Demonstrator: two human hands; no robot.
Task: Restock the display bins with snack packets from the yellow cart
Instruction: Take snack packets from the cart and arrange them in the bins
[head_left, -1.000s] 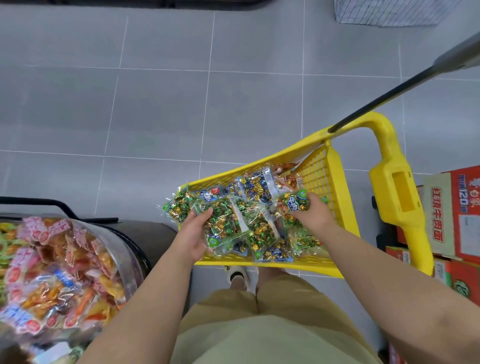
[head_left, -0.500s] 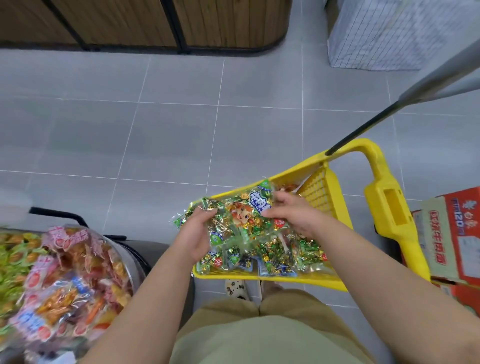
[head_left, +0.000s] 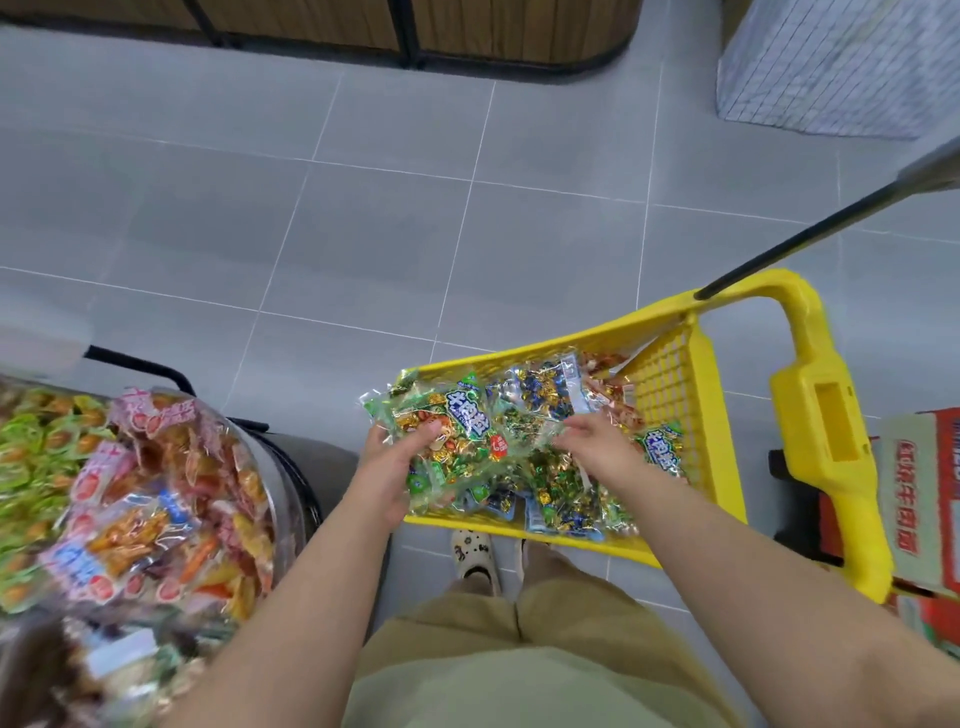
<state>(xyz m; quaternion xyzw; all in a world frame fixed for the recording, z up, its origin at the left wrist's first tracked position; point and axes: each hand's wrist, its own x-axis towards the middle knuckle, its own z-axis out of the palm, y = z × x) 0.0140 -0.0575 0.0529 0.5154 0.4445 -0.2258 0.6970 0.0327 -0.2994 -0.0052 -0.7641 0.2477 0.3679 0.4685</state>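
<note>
Left hand (head_left: 387, 470) gripping green snack packet (head_left: 467, 415), thumb curling over it, above yellow cart (head_left: 670, 374). Right hand (head_left: 597, 441) lying on packet pile (head_left: 561, 493); cannot tell finger hold.

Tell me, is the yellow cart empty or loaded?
Loaded. Green and blue snack packets pile in the yellow cart; the left hand grips one green packet.

A shop — snack-filled display bin (head_left: 156, 493), yellow cart (head_left: 826, 436).

We have the cart (head_left: 670, 374) before us on the right, snack packets (head_left: 561, 493) heaped in it, the display bin (head_left: 285, 493) on our left, cartons (head_left: 924, 493) right of the cart.
</note>
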